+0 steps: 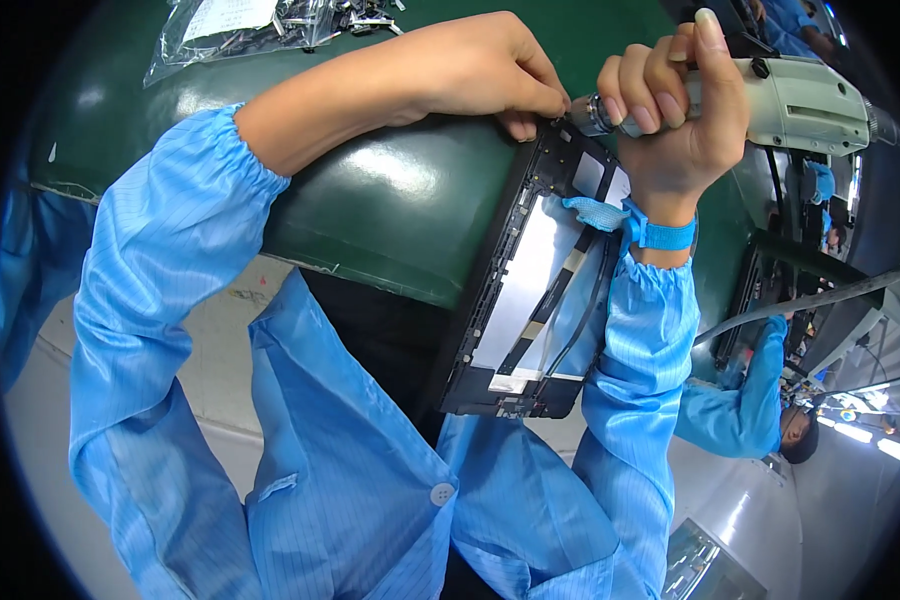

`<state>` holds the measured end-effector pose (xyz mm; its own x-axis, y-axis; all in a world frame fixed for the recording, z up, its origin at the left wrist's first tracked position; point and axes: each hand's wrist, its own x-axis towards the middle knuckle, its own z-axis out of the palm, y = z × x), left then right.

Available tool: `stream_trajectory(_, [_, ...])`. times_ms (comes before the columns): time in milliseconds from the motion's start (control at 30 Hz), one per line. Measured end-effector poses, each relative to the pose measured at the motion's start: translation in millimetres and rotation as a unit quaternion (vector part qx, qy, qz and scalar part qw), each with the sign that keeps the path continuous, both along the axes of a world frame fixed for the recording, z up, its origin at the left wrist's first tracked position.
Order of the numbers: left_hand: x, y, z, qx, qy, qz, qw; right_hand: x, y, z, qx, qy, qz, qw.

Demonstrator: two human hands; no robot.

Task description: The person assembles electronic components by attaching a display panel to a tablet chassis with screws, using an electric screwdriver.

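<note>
My right hand (675,105) is wrapped round a pale electric screwdriver (815,105), held sideways with the thumb pointing up. Its metal nose reaches left to the far corner of an opened tablet (545,285). At that same corner, the thumb and forefinger of my left hand (495,75) are pinched together beside the screwdriver's tip. Whatever those fingertips hold is too small and covered to make out. The tablet lies tilted, its inside showing silver panels, dark strips and a black frame. Its near end sticks out past the table edge, over my lap. A blue strap (660,235) circles my right wrist.
On the green table (370,235), a clear plastic bag (170,55) at the far left holds small dark and metal parts and a paper slip. A grey cable (810,308) crosses at the right. Beyond it sits another person (735,415) in blue sleeves.
</note>
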<state>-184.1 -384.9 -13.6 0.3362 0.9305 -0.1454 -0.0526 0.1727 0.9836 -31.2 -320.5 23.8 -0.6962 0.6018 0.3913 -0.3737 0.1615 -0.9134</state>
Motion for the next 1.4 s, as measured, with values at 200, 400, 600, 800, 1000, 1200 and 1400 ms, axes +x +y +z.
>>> stream_trajectory(200, [9, 4, -15, 0.057, 0.029, 0.027, 0.998, -3, 11, -16, -0.208, 0.347, 0.261, 0.876])
stream_trajectory(400, [7, 2, -15, 0.085, 0.061, 0.02, 0.994, 2, -16, 16, -0.082, -0.024, -0.154, 0.984])
stream_trajectory(600, [32, -78, 15, 0.271, 0.316, 0.192, 0.889, 9, -7, 12, -0.088, -0.005, -0.124, 0.988])
stream_trajectory(800, [102, -202, 16, 0.276, 0.419, 0.075, 0.862, 5, -16, 16, -0.05, 0.002, -0.181, 0.982])
stream_trajectory(1000, [112, -210, 9, 0.282, 0.473, 0.11, 0.827, 35, -10, 33, -0.061, 0.065, -0.139, 0.986])
stream_trajectory(1200, [81, -158, 9, 0.298, 0.54, 0.176, 0.767, 108, 19, 64, -0.07, 0.088, -0.215, 0.97])
stream_trajectory(1400, [19, -12, 7, 0.361, 0.635, 0.184, 0.658, 175, 46, 36, -0.063, 0.084, -0.348, 0.932])
